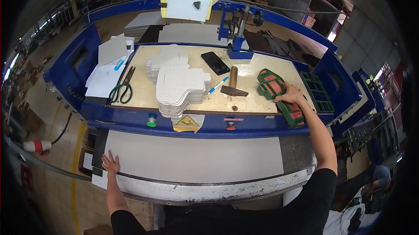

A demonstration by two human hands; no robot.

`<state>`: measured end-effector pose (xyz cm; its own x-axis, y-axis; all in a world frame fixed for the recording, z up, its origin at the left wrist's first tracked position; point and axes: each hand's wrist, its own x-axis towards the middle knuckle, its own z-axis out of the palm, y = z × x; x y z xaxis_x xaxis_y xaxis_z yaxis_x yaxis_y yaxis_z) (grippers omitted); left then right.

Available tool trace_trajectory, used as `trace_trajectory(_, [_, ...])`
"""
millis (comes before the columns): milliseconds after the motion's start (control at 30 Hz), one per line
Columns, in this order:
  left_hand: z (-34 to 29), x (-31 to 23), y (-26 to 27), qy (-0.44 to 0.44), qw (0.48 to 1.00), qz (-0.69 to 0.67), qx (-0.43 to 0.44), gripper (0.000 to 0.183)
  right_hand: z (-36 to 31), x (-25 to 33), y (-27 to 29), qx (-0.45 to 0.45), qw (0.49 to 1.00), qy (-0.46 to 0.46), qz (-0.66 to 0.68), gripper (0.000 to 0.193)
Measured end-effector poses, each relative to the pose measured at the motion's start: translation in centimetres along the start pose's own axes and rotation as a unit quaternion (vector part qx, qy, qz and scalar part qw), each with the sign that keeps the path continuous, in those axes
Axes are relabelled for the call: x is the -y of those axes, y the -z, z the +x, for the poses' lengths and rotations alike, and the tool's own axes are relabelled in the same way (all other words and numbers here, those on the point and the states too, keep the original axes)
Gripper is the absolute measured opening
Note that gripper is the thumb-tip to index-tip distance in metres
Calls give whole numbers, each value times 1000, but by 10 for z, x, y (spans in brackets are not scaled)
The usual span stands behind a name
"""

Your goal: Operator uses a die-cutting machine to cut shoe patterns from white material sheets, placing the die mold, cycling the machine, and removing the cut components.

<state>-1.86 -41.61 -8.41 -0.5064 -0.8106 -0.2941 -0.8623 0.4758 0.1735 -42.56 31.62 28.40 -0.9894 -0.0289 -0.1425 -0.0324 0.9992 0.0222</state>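
Note:
A long grey sheet of board lies on the black bed of a blue press. My left hand rests on its left end, fingers spread flat. On the right of the press's pale upper table, my right hand grips a green-edged cutting die with pinkish-red fill. The die's lower end reaches over the table's front edge. My fingers and palm cover its middle.
On the upper table are stacks of cut grey-white pieces, a hammer, a phone, a pen and scissors. Green button and red button stick out in front. Another green die lies right.

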Motion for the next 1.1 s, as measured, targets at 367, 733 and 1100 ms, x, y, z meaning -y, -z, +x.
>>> trace_trajectory(367, [12, 11, -52, -154, 939, -24, -305, 67, -174, 17, -11, -100, 887, 135, 429, 89])
trace_trajectory(733, [16, 25, 9, -37, 887, -425, -174, 40, -265, 377, -210, 246, 864, 274, 343, 97])
trace_trajectory(1100, [56, 103, 45, -246, 935, -245, -74, 65, -238, 600, -303, 7, 844, 502, 187, 95])
